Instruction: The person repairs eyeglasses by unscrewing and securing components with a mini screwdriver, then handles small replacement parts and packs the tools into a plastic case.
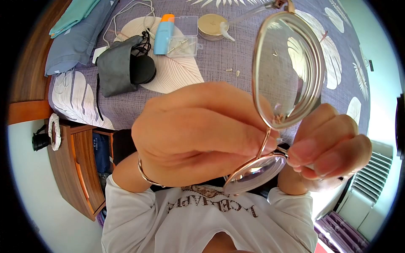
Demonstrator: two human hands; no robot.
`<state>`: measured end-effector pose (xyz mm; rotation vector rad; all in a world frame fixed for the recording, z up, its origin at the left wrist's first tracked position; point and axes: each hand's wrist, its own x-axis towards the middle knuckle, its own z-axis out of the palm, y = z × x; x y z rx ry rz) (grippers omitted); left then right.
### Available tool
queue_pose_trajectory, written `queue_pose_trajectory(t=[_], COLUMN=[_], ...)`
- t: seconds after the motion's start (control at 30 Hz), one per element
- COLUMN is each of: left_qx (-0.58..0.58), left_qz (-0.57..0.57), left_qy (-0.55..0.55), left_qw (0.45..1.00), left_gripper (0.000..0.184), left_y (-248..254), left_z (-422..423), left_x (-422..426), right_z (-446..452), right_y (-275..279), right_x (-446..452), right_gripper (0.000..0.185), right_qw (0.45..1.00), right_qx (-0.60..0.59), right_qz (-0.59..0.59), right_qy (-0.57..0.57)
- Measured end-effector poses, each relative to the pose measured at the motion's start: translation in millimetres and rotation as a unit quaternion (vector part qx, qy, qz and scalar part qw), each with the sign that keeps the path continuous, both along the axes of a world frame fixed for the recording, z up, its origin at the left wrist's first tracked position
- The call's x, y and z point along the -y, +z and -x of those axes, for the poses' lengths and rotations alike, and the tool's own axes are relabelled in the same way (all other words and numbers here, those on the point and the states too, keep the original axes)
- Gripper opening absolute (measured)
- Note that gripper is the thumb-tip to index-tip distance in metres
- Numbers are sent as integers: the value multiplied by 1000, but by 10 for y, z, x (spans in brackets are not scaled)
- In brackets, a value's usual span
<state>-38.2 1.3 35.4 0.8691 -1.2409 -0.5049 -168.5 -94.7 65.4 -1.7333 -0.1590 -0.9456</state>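
A pair of eyeglasses (pixel 262 143) with a thin gold frame is held up close to the camera, turned so one lens stands above the other. My left hand (pixel 198 130), a bracelet on its wrist, is closed round the frame by the bridge. On the other side, the fingertips of my right hand (pixel 333 145) pinch the glasses near the nose-pad mount; the exact spot is hidden by the fingers. One temple arm (pixel 253 13) stretches away at the top toward a white curved tip. Two small pale pieces (pixel 233 71) lie on the bedspread beyond my hands.
On the patterned bedspread (pixel 215 57) are a grey pouch (pixel 116 67) with a black round item, a blue bottle (pixel 163 38) with an orange cap, a clear plastic case (pixel 183 45) holding small parts, and a round gold container (pixel 211 25). A wooden cabinet (pixel 69 168) with an open drawer stands left.
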Motion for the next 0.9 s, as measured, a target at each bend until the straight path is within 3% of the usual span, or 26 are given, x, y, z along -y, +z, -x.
queue_pose_trajectory(t=[0.2, 0.3, 0.33, 0.43, 0.47, 0.6, 0.7, 0.9], left_qx=[46, 81, 90, 151, 30, 12, 44, 81], left_qz=[-18, 3, 12, 2, -36, -11, -6, -32], left_qy=[17, 30, 34, 81, 50, 107, 133, 108], left_qw=[999, 996, 995, 985, 998, 994, 990, 990], left_gripper=[17, 19, 20, 21, 19, 18, 18, 22], left_y=[5, -65, -97, -171, -180, -261, -294, -312], left_z=[-30, -87, -107, -185, -124, -132, -163, -215], left_x=[-2, 55, 77, 123, 122, 245, 281, 235], right_z=[47, -12, -60, -58, -83, -175, -153, -148], right_y=[102, 107, -4, -172, -191, -214, -272, -219], right_x=[84, 246, 218, 225, 218, 197, 258, 134], right_gripper=[15, 16, 17, 20, 22, 21, 17, 11], right_qw=[995, 976, 990, 998, 996, 987, 980, 949], right_qx=[-38, -109, -40, -5, -34, -59, -90, -146], right_qz=[77, 176, 131, 45, 22, -26, 51, 74], right_qy=[-53, 63, 18, -34, -74, -150, -171, -271])
